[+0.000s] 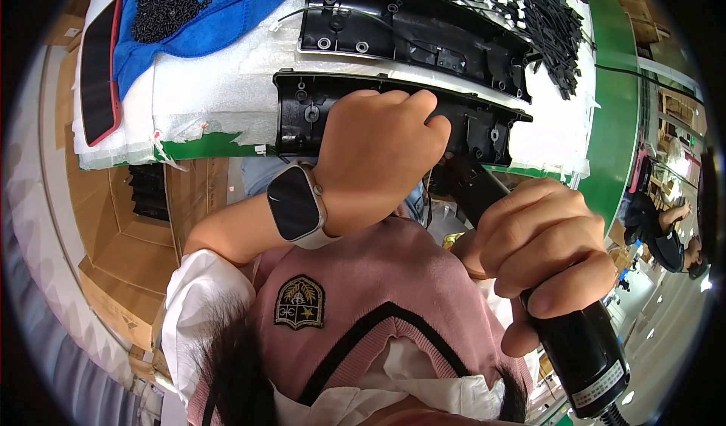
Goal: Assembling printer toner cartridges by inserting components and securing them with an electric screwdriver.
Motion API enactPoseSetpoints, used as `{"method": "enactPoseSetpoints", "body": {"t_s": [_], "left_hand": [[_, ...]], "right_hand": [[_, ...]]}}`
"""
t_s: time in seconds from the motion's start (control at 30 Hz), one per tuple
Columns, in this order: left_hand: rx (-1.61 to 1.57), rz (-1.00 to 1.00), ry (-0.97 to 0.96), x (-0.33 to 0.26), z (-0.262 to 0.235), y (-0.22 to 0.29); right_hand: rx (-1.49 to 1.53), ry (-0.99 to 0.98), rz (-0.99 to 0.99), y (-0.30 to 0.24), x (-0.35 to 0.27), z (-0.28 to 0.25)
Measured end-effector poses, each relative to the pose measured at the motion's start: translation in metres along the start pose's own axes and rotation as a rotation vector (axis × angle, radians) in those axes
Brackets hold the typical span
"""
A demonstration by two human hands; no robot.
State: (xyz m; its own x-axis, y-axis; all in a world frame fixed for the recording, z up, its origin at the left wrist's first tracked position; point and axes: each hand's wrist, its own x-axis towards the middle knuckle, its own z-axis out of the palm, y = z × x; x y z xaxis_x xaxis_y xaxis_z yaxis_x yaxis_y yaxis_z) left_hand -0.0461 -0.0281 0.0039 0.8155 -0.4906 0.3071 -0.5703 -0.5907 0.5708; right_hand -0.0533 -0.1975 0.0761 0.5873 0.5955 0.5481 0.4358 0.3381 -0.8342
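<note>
My right hand [541,248] is wrapped round a black electric screwdriver [578,350], which lies slantwise with its front end close to the near edge of a black plastic housing half [488,131]. The screwdriver's bit is hidden from view. Over the middle of that housing half, my left hand [382,150] is closed with its fingers curled down, and a watch [296,205] sits on its wrist. Whatever the left fingertips grip is out of sight. A second black housing half [416,37], with a thin cable in it, lies just beyond the first.
Black screws [170,3] lie heaped on a blue cloth [227,21] at the far left. Next to it is a phone-like dark slab with a red edge [102,71]. Black cables with white connectors [541,29] are piled at far right. Cardboard boxes [125,237] stand left below the table.
</note>
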Motion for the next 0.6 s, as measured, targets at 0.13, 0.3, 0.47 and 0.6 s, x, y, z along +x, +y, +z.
{"method": "enactPoseSetpoints", "body": {"t_s": [0.13,0.3,0.47,0.6], "left_hand": [[0.026,-0.010,-0.004,-0.002,0.001,-0.001],[0.033,-0.019,0.011,-0.001,0.001,0.000],[0.057,-0.021,0.027,0.000,0.001,0.001],[0.100,-0.036,0.034,0.000,-0.001,0.003]], "right_hand": [[0.000,-0.006,0.022,0.003,0.001,0.000],[-0.030,-0.050,0.033,0.006,0.009,-0.004],[-0.048,-0.094,0.026,0.007,0.010,-0.009],[-0.022,-0.035,-0.047,0.009,0.008,-0.007]]}}
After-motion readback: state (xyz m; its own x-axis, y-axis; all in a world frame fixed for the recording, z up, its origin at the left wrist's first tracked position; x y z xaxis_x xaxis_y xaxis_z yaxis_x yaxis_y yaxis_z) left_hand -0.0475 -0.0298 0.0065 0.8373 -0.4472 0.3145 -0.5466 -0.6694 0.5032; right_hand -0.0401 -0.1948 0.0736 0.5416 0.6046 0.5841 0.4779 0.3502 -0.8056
